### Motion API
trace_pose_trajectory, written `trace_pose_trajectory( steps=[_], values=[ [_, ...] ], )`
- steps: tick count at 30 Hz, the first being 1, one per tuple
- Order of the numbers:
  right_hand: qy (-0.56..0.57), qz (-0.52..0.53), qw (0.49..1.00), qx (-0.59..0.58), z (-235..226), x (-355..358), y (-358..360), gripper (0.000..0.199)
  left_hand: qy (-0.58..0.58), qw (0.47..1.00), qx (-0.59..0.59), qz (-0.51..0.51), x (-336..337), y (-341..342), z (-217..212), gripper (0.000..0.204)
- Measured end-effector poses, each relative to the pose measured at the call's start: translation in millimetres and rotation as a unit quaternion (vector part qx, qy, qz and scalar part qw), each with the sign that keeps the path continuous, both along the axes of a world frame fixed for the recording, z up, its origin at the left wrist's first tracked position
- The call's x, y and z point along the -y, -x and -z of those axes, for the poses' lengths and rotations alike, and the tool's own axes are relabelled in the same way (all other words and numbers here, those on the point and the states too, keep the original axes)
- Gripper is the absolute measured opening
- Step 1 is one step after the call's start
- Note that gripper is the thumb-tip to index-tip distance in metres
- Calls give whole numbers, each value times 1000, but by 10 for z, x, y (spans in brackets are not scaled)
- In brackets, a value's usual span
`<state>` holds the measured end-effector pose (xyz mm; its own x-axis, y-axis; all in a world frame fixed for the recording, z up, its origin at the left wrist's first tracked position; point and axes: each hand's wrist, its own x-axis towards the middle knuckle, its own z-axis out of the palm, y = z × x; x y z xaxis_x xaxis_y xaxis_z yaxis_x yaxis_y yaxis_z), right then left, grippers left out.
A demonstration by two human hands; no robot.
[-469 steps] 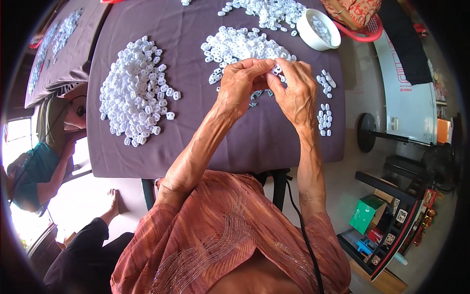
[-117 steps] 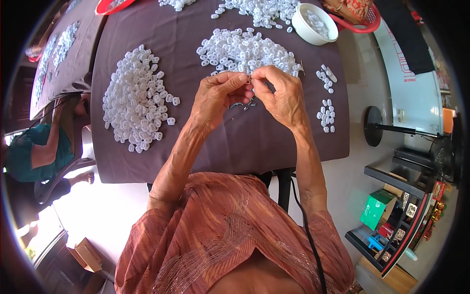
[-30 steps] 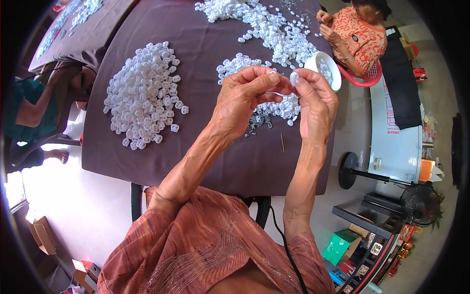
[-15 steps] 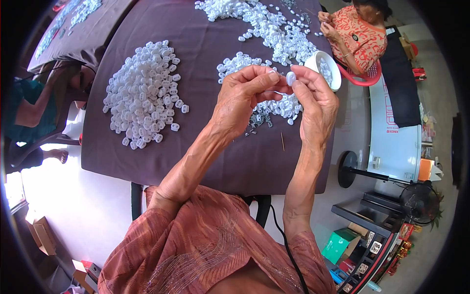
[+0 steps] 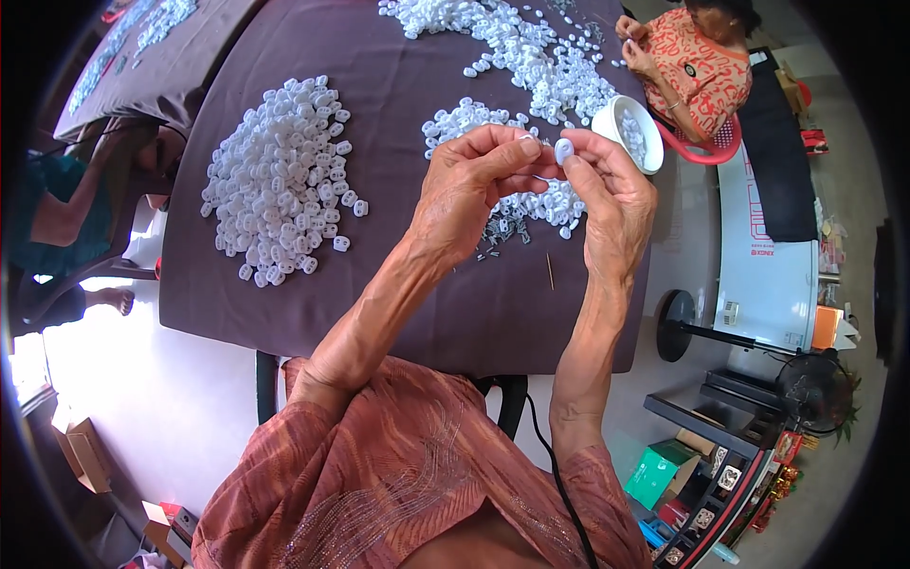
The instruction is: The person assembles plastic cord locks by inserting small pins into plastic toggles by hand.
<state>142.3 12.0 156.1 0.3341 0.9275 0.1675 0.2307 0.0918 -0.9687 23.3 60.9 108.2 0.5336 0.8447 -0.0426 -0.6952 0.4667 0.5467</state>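
My right hand is closed, pinching a small white oval plastic piece between thumb and fingertips. Close beside it, my left hand is closed too, thumb against index finger; what it pinches is too small to make out. Both hands are raised over the cloth-covered table. Beneath and behind them lies a loose heap of white plastic pieces, partly hidden by my hands. Small grey bits lie in a cluster by my left wrist.
A large pile of two-holed white pieces lies left. More white pieces spread toward the far edge. A white bowl tilts beyond my right hand. A thin stick lies nearer. A co-worker sits far right; another person is left.
The white oval piece has turned slightly in my right fingertips. My hands stay in nearly the same place, and the heaps look unchanged.
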Motion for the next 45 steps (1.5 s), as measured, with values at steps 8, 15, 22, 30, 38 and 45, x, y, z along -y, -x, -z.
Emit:
trace_pose_trajectory(
  steps=[8,15,22,30,38,45],
  values=[
    [-35,3,997,74,138,18,-84,13,-1,1000,-1,-7,8,-19,22,11],
    [-37,10,990,136,113,35,-54,13,-11,1000,-6,-21,16,-27,38,11],
    [-19,2,1000,8,89,34,-73,21,-6,1000,-14,-20,15,-23,24,13],
    [-47,-39,989,-135,153,31,-215,22,-70,993,-91,-27,76,-84,34,15],
    [-45,-36,991,-118,136,66,-186,19,-95,990,-97,-32,118,-107,4,15],
    [-43,-35,993,-108,136,85,-179,20,-103,987,-120,-35,137,-121,-7,12]
  ],
)
